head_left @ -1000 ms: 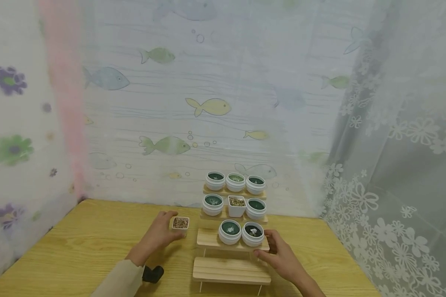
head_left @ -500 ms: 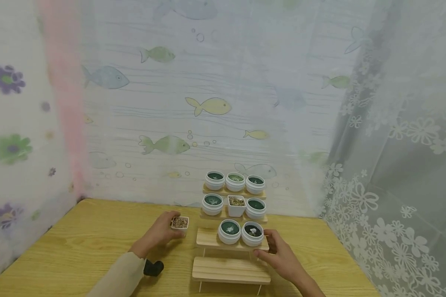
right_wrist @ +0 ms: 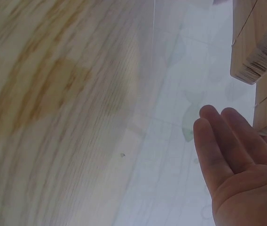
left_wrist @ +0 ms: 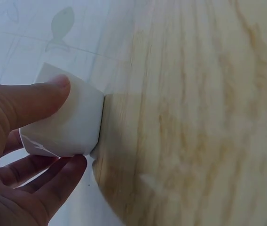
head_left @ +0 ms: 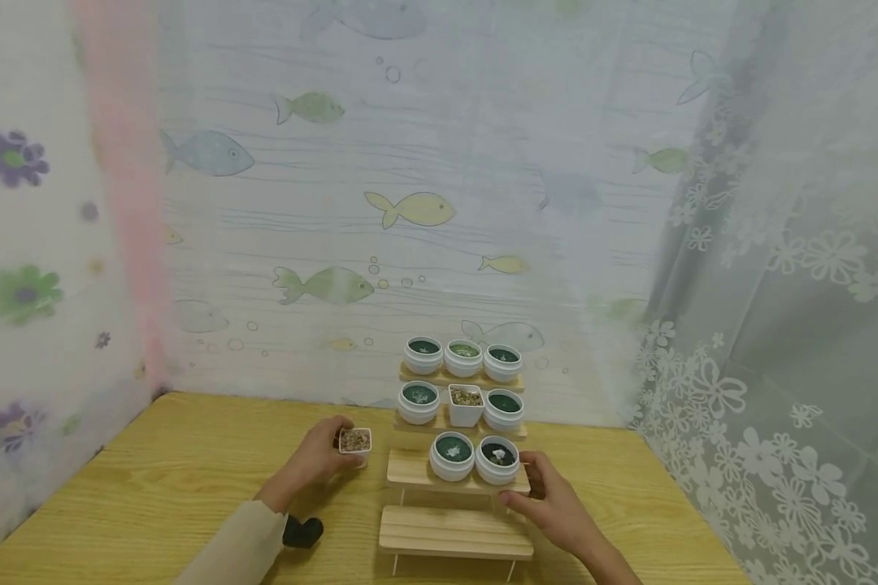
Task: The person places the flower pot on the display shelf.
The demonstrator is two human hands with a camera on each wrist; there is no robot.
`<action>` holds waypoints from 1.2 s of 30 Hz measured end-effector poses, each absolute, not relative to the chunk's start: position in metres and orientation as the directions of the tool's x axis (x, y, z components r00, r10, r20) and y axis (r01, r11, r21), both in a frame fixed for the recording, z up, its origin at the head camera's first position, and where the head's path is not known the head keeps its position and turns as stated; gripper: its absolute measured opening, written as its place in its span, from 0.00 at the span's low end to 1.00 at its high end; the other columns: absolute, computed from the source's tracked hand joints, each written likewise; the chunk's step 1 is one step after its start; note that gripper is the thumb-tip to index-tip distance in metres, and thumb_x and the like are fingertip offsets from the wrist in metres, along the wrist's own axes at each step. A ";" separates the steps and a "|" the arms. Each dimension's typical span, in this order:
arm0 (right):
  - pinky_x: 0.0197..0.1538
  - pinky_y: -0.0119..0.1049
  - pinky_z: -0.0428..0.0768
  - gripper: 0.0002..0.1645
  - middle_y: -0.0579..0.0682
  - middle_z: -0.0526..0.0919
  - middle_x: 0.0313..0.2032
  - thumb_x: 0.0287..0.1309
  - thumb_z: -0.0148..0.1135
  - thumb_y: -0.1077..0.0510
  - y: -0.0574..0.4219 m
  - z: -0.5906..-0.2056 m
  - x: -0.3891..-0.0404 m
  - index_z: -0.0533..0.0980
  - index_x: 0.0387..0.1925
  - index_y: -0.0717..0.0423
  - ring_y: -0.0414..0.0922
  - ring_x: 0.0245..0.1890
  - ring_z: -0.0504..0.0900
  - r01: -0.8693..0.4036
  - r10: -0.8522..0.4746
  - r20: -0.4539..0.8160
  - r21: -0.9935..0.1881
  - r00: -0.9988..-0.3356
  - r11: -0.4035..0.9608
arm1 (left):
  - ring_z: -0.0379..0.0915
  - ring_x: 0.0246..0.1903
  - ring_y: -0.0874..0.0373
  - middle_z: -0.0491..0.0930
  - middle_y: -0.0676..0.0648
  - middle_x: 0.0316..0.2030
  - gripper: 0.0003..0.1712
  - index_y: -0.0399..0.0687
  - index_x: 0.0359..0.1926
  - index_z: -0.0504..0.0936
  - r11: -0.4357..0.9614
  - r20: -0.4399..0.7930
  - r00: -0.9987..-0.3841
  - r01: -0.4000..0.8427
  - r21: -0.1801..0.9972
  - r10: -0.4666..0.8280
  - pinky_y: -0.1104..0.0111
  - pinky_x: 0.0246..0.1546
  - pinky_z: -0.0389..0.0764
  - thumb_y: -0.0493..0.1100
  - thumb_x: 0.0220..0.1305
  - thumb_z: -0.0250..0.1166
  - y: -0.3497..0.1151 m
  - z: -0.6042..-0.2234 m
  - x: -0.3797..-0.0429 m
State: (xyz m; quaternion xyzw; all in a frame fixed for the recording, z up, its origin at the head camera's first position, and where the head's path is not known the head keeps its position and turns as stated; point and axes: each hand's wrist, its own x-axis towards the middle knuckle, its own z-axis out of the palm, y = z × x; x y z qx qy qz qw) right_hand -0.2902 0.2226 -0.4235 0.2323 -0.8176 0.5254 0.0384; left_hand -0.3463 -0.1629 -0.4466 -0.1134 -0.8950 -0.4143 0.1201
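My left hand (head_left: 320, 452) holds a small white square cup (left_wrist: 79, 115) between thumb and fingers. Brown granules fill it, and it sits low over the tabletop, left of a stepped wooden stand (head_left: 454, 532). At the stand's right end is my right hand (head_left: 556, 500), its thumb over the front edge of a shelf and its index finger beside a round white pot (head_left: 496, 471) with dark content and a white bit on top. Three fingers (right_wrist: 227, 141) of that hand stretch out straight in the right wrist view. Another round pot (head_left: 449, 470), with green content, stands left of the dark one.
Higher shelves carry several round white pots (head_left: 423, 363) with green contents and a square white cup (head_left: 466, 413) of granules. A black object (head_left: 302, 533) lies by the left sleeve. Patterned sheets (head_left: 410, 244) hang behind and beside the wooden table (head_left: 190, 463).
The left hand and its cup have shifted only very slightly. The right hand and the pots look the same as before.
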 end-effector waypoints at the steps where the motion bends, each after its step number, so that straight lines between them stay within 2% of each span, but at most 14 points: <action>1: 0.48 0.34 0.79 0.32 0.59 0.78 0.54 0.55 0.69 0.56 0.223 -0.424 -0.290 0.65 0.57 0.58 0.44 0.50 0.79 -0.415 -0.338 0.302 -0.843 -0.891 0.342 | 0.72 0.35 0.55 0.76 0.44 0.39 0.32 0.32 0.52 0.75 0.636 0.311 -0.945 0.302 0.710 0.102 0.62 0.36 0.74 0.39 0.46 0.77 -0.163 -0.447 -0.345; 12: 0.48 0.32 0.78 0.33 0.60 0.76 0.56 0.55 0.69 0.56 0.223 -0.424 -0.291 0.64 0.58 0.59 0.46 0.51 0.79 -0.407 -0.347 0.288 -0.846 -0.893 0.345 | 0.71 0.37 0.56 0.74 0.46 0.41 0.34 0.35 0.54 0.74 0.660 0.324 -0.940 0.311 0.684 0.108 0.62 0.37 0.74 0.42 0.47 0.77 -0.164 -0.438 -0.323; 17: 0.48 0.31 0.78 0.33 0.59 0.77 0.55 0.54 0.70 0.54 0.223 -0.423 -0.292 0.65 0.57 0.57 0.45 0.50 0.79 -0.395 -0.341 0.276 -0.846 -0.899 0.357 | 0.72 0.37 0.58 0.73 0.47 0.41 0.35 0.37 0.56 0.74 0.637 0.319 -0.941 0.313 0.705 0.110 0.65 0.35 0.76 0.42 0.47 0.77 -0.160 -0.430 -0.312; 23: 0.47 0.31 0.78 0.33 0.58 0.78 0.54 0.53 0.70 0.52 0.222 -0.423 -0.292 0.66 0.56 0.56 0.47 0.50 0.80 -0.382 -0.333 0.264 -0.849 -0.905 0.366 | 0.72 0.36 0.60 0.72 0.47 0.41 0.34 0.40 0.55 0.74 0.600 0.350 -0.925 0.366 0.711 0.149 0.70 0.33 0.77 0.44 0.48 0.76 -0.156 -0.418 -0.298; 30: 0.47 0.31 0.79 0.33 0.57 0.78 0.54 0.53 0.70 0.52 0.223 -0.425 -0.293 0.66 0.56 0.56 0.45 0.48 0.80 -0.381 -0.326 0.264 -0.844 -0.908 0.377 | 0.72 0.36 0.60 0.73 0.46 0.41 0.33 0.39 0.54 0.75 0.585 0.433 -0.880 0.458 0.669 0.192 0.71 0.34 0.78 0.45 0.48 0.76 -0.149 -0.405 -0.286; 36: 0.47 0.33 0.79 0.33 0.58 0.78 0.55 0.53 0.70 0.51 0.223 -0.425 -0.293 0.66 0.56 0.56 0.46 0.49 0.80 -0.379 -0.332 0.260 -0.846 -0.907 0.375 | 0.73 0.36 0.58 0.74 0.47 0.41 0.33 0.38 0.54 0.75 0.574 0.455 -0.865 0.486 0.659 0.211 0.71 0.35 0.78 0.44 0.48 0.76 -0.144 -0.398 -0.279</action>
